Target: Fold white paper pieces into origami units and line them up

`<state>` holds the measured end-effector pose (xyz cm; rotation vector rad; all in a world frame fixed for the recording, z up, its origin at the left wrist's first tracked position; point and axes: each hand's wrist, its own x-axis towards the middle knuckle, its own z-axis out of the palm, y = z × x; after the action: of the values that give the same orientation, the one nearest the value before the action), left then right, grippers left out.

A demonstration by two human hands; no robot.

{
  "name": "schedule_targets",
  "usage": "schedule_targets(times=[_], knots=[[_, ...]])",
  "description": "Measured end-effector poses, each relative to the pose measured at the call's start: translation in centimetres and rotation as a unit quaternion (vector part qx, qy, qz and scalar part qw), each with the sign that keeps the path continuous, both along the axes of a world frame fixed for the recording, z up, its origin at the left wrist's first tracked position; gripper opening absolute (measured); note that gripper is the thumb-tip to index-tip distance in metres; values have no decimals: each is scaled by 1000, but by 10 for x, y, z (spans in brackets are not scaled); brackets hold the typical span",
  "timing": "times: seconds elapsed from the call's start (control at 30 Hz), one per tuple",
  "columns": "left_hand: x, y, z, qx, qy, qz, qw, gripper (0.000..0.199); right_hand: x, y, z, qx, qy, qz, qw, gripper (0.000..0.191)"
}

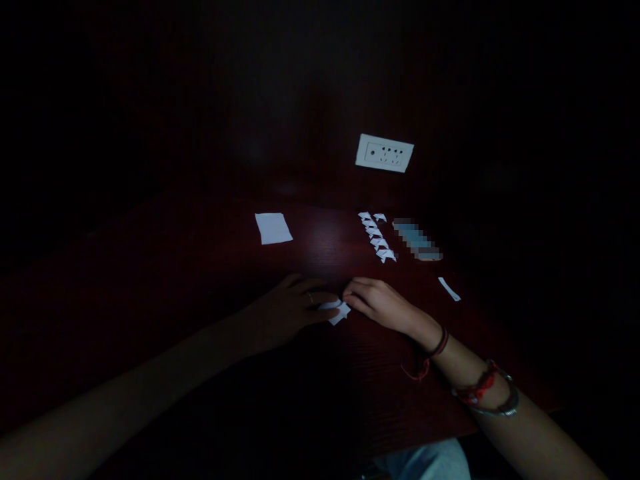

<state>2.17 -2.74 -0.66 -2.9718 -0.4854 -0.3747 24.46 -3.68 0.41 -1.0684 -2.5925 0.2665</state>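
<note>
A small folded white paper (336, 313) lies on the dark red table between my hands. My left hand (295, 307), with a ring on one finger, reaches in from the left; its fingers are spread and their tips rest on the paper. At the paper's right edge is my right hand (377, 301), its fingers pressed together in a pinch; what they hold, if anything, is too small to tell. Farther back, a flat white paper square (273, 229) lies to the left, and a row of folded white paper pieces (376, 238) runs to the right.
A phone-like object with a blurred screen (417, 240) lies right of the row, with a narrow white strip (449, 289) nearer me. One more folded piece (381, 217) sits beside the row's far end. Behind the table (400, 400) is a white socket panel (385, 153).
</note>
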Motion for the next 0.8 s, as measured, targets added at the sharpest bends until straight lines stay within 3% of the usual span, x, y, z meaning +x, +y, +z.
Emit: schedule_targets(times=[0.37, 0.8], knots=[[0, -3, -4, 11, -7, -5, 1000, 43, -1, 1, -4, 2, -3, -25, 1000, 15], [4, -8, 4, -18, 23, 3, 1000, 48, -2, -4, -5, 31, -13, -37, 999, 16]])
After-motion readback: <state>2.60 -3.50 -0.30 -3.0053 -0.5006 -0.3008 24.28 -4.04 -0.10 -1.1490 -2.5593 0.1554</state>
